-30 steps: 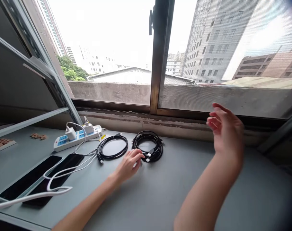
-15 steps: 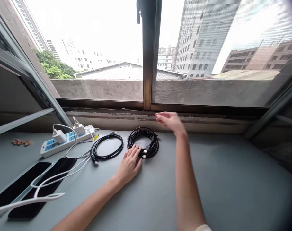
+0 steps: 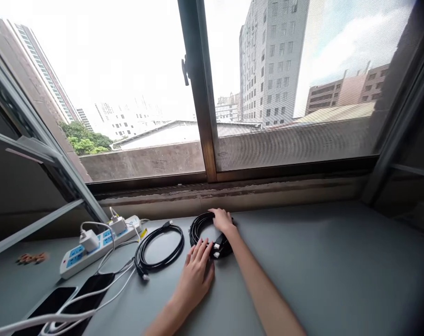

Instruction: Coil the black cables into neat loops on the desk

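Observation:
A thick coil of black cable (image 3: pixel 200 225) lies on the grey tabletop, with two light-tipped plugs (image 3: pixel 217 250) showing at its near side. My left hand (image 3: pixel 197 266) rests palm down at the coil's near left edge, fingers stretched out and touching it. Over the far right part of the coil, my right hand (image 3: pixel 223 220) has its fingers bent around the loops; the fingertips are partly hidden. To the left of both hands sits a thinner, separate loop of black cable (image 3: pixel 179 247) with a plug at each end.
A white power strip (image 3: pixel 103 242) with two white chargers stands at the left. White cords (image 3: pixel 110 295) run across two dark phones (image 3: pixel 54 301) at the near left. Small brown pieces (image 3: pixel 31 258) lie farther left. A window frame (image 3: pixel 208 158) rises behind the table.
My right hand has come down from above the table's back edge onto the coil. My left hand stays at the coil's near edge. The view has tilted upward.

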`<control>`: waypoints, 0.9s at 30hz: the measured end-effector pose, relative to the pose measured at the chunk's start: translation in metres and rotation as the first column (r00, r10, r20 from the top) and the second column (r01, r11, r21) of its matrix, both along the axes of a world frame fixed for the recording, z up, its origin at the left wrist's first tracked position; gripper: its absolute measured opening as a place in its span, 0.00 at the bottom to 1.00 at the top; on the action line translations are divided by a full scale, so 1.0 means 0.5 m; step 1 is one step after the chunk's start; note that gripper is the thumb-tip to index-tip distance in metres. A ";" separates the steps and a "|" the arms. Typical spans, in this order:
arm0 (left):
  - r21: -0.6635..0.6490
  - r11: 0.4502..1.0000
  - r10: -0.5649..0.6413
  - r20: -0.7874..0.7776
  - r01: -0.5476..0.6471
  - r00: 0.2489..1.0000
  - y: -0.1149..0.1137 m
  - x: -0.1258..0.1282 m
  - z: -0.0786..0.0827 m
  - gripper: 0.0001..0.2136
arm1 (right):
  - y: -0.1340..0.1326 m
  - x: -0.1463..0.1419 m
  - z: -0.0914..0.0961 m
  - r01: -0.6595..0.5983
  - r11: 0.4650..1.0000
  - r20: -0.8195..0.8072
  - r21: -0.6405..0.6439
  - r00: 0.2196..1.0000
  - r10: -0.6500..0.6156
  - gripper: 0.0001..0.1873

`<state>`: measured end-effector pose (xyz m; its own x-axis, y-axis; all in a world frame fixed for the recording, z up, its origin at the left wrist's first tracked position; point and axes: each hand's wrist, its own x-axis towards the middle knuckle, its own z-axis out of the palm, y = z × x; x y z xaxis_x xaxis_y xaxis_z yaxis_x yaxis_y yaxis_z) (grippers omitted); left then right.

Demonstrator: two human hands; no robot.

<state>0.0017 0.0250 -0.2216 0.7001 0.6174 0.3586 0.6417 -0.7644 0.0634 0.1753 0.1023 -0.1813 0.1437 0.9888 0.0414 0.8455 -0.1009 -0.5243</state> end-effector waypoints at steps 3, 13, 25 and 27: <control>0.000 1.000 0.006 0.026 -0.006 1.000 0.001 0.000 -0.004 0.23 | 0.004 0.022 -0.008 -0.004 1.000 -0.012 0.027 1.000 0.005 0.14; -0.019 1.000 0.023 0.020 -0.022 1.000 -0.005 0.001 0.006 0.22 | 0.011 0.034 -0.006 0.057 0.993 -0.052 0.099 0.997 -0.052 0.12; -0.093 0.994 0.056 0.013 -0.054 0.998 -0.007 0.007 0.010 0.22 | -0.007 0.059 0.041 0.034 0.985 -0.207 0.172 0.978 0.003 0.14; -0.093 0.994 0.054 0.016 -0.052 0.998 -0.008 0.008 0.011 0.22 | -0.007 0.056 0.039 0.044 0.984 -0.216 0.170 0.976 -0.006 0.13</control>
